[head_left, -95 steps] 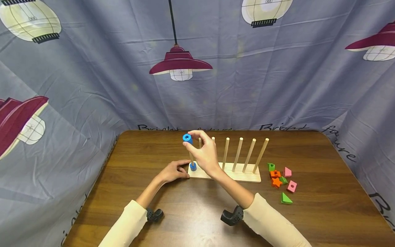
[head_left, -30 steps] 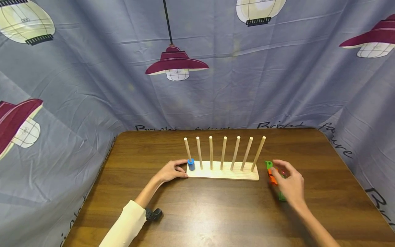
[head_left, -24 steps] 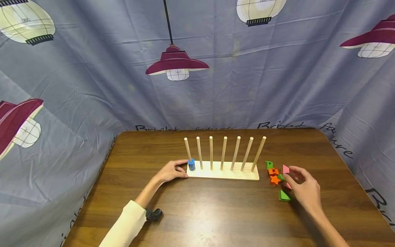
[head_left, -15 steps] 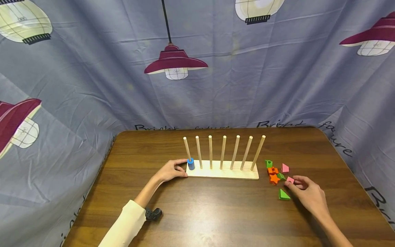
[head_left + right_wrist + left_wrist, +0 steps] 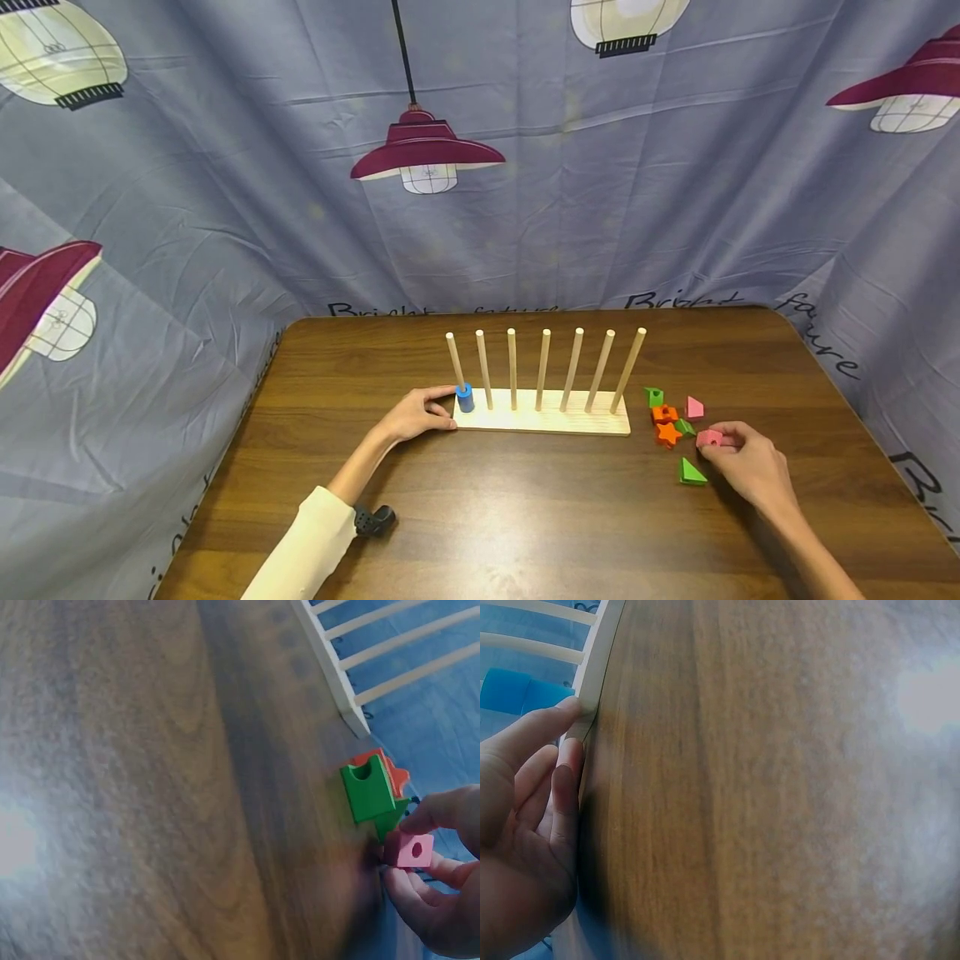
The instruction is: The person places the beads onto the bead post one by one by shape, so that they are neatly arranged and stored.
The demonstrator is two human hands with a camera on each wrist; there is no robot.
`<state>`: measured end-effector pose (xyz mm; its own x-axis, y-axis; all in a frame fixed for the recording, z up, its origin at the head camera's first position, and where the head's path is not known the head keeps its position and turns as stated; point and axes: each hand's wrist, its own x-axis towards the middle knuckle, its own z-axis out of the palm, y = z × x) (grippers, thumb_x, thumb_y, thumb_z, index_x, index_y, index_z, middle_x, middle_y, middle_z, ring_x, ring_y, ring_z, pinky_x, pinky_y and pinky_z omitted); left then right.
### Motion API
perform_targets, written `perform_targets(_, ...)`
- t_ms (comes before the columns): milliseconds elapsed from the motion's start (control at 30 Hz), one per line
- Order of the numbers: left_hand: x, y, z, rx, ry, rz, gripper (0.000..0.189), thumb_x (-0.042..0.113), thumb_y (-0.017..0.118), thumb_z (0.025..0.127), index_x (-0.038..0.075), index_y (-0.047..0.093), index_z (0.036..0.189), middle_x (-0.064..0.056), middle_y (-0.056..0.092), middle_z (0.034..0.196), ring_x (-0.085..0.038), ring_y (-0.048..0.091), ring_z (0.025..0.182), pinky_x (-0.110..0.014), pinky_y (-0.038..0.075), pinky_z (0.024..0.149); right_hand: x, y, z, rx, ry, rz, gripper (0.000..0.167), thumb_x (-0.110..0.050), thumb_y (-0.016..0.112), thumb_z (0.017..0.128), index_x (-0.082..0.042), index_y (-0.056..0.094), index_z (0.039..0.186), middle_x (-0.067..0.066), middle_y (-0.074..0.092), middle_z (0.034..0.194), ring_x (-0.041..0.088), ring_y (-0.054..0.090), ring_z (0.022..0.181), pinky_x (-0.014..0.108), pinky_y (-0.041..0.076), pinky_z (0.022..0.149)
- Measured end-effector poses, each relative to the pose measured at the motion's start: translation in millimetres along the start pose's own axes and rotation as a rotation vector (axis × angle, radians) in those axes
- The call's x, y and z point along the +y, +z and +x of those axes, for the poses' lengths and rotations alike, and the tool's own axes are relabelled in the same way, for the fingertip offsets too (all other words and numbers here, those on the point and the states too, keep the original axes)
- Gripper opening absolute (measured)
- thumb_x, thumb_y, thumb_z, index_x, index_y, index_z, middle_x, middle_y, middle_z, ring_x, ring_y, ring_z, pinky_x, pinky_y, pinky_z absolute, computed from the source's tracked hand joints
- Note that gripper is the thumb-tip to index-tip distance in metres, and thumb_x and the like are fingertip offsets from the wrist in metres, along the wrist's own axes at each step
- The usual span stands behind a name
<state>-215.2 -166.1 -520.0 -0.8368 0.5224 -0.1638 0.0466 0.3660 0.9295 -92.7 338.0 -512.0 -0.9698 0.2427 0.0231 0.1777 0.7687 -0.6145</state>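
A wooden peg board [image 5: 542,422] with a row of several upright pegs stands mid-table. Blue cylinders [image 5: 465,400] are stacked at the foot of its leftmost peg. My left hand [image 5: 412,416] holds the board's left end, thumb at the front corner and index finger at the back one; the left wrist view shows the thumb [image 5: 544,724] against the board's edge. To the right of the board, my right hand [image 5: 753,467] pinches a pink block [image 5: 409,849] with a round hole, between thumb and fingers, low over the table. Part of the block is hidden by the fingers.
Loose pieces lie left of the right hand: a green block [image 5: 655,397], an orange block [image 5: 664,414], an orange star [image 5: 668,434], a small green piece [image 5: 685,427], a pink piece [image 5: 694,407] and a green triangle [image 5: 691,472]. A patterned curtain [image 5: 525,208] hangs behind the table.
My right hand has left a blue cylinder on the leftmost peg, moved right to the loose pieces, taken hold of the pink block and tilted it. The left hand has stayed at the board.
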Motion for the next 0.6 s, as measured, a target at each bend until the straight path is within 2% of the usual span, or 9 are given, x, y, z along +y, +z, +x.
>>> perform_targets(167, 0.5, -0.6, 0.3, -0.004, -0.001, -0.001, 0.067, 0.001, 0.076, 0.087, -0.008, 0.044, 0.145, -0.014, 0.074, 0.091, -0.02, 0.069, 0.088, -0.036, 0.048, 0.092, -4, -9, -2.9, 0.056, -0.024, 0.039, 0.034, -0.022, 0.078, 0.086, 0.0, 0.067, 0.11, 0.01, 0.071, 0.089, -0.002, 0.056, 0.072, 0.034, 0.04, 0.065)
perform_targets(233, 0.5, -0.7, 0.5, -0.003, -0.001, 0.0, 0.067, 0.001, 0.076, 0.086, -0.008, 0.045, 0.145, -0.014, 0.074, 0.091, -0.02, 0.069, 0.088, -0.037, 0.048, 0.092, -8, -14, -3.9, 0.091, -0.039, 0.069, 0.034, -0.022, 0.079, 0.086, -0.003, 0.067, 0.111, 0.003, 0.072, 0.088, -0.012, 0.053, 0.071, 0.03, 0.04, 0.065)
perform_targets(300, 0.2, -0.9, 0.8, -0.003, 0.001, 0.002, 0.067, 0.001, 0.076, 0.086, -0.008, 0.045, 0.145, -0.014, 0.074, 0.091, -0.02, 0.069, 0.088, -0.037, 0.048, 0.092, -15, -20, -4.6, 0.117, -0.057, 0.143, 0.034, -0.019, 0.079, 0.086, -0.003, 0.066, 0.113, -0.008, 0.071, 0.086, -0.015, 0.053, 0.072, 0.023, 0.041, 0.065)
perform_targets(367, -0.1, -1.0, 0.8, -0.002, 0.0, 0.006, 0.067, 0.001, 0.076, 0.086, -0.008, 0.045, 0.145, -0.013, 0.074, 0.091, -0.02, 0.069, 0.088, -0.037, 0.048, 0.092, -25, -27, -4.9, 0.128, -0.09, 0.247, 0.036, -0.015, 0.079, 0.086, -0.003, 0.066, 0.117, -0.021, 0.067, 0.089, -0.016, 0.056, 0.076, 0.014, 0.043, 0.065)
perform_targets(433, -0.7, -0.8, 0.8, 0.0, -0.002, 0.008, 0.067, 0.001, 0.076, 0.086, -0.008, 0.045, 0.145, -0.013, 0.074, 0.091, -0.02, 0.069, 0.088, -0.037, 0.048, 0.091, -35, -34, -5.7, 0.137, -0.136, 0.357, 0.036, -0.009, 0.079, 0.086, -0.005, 0.068, 0.12, -0.028, 0.065, 0.092, -0.015, 0.059, 0.08, 0.009, 0.045, 0.066)
perform_targets(500, -1.1, -0.6, 0.6, 0.002, -0.004, 0.01, 0.067, 0.001, 0.076, 0.087, -0.007, 0.045, 0.145, -0.013, 0.074, 0.091, -0.02, 0.069, 0.088, -0.037, 0.048, 0.091, -47, -40, -6.7, 0.13, -0.188, 0.459, 0.038, -0.001, 0.078, 0.085, -0.005, 0.069, 0.122, -0.028, 0.066, 0.097, -0.012, 0.063, 0.085, 0.009, 0.047, 0.068)
perform_targets(600, -1.2, -0.7, -0.1, 0.005, -0.005, 0.01, 0.067, 0.002, 0.076, 0.087, -0.007, 0.045, 0.145, -0.013, 0.074, 0.092, -0.019, 0.069, 0.088, -0.036, 0.048, 0.09, -65, -46, -9.0, 0.133, -0.236, 0.53, 0.038, 0.006, 0.076, 0.084, -0.005, 0.071, 0.12, -0.022, 0.07, 0.1, -0.007, 0.066, 0.088, 0.011, 0.048, 0.071)
